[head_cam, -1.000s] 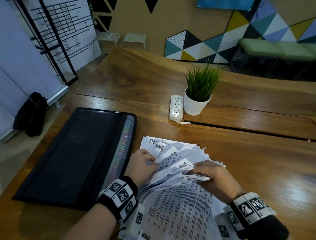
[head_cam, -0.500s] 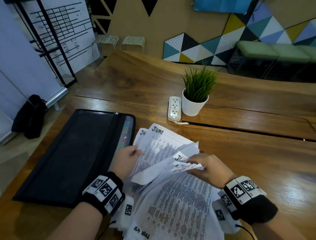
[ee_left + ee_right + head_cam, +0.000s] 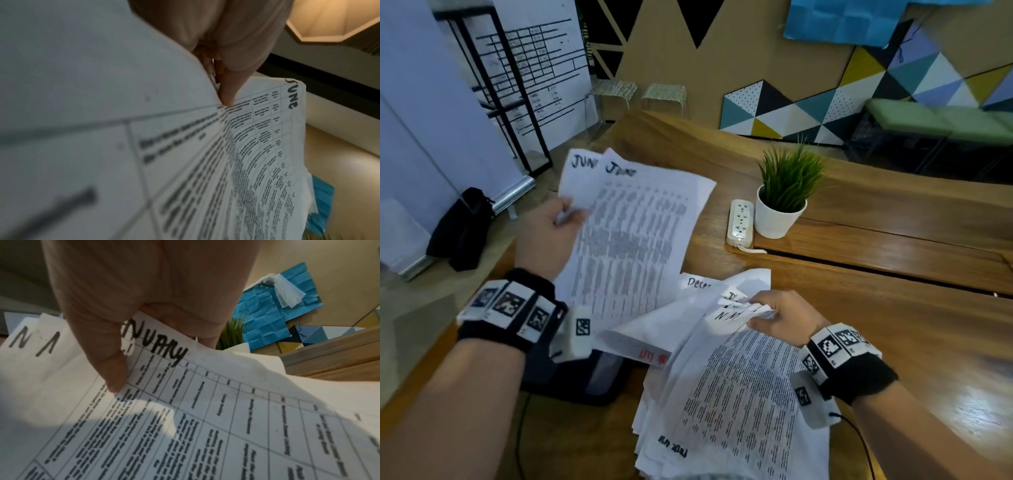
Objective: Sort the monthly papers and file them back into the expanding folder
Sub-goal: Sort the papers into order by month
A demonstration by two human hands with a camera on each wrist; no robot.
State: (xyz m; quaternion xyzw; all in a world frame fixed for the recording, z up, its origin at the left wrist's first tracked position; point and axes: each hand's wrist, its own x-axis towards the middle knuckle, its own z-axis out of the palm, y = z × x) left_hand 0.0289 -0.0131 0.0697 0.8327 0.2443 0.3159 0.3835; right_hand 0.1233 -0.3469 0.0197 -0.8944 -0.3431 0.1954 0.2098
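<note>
Your left hand [image 3: 548, 236] is raised above the wooden table [image 3: 893, 308], thumb and fingers pinched on the left edge of the June sheets [image 3: 633, 240], two printed pages each headed "June" in marker. From the head camera their print is smeared by motion blur and unreadable; in the left wrist view the thumb [image 3: 228, 91] presses the page edge and a ruled table of small text shows, too soft to read.

Below that wrist, the black expanding folder [image 3: 585, 380] lies flat on the table, mostly hidden by your forearm and the papers (only one corner and a strip of its mesh side show).

To the right, the paper pile [image 3: 732, 394] lies on the table, fanned and overlapping the folder's corner, its near edge cut off by the frame. Your right hand [image 3: 780, 318] curls its fingers round the pile's far right corners, lifting them slightly. Month headings peek out, mostly covered: "Dece…" on one, and in the right wrist view your thumb [image 3: 109, 366] hides the start of "…nuary".

Beyond the pile stand a white power strip [image 3: 739, 222] and, touching it, a potted plant [image 3: 784, 198].
</note>
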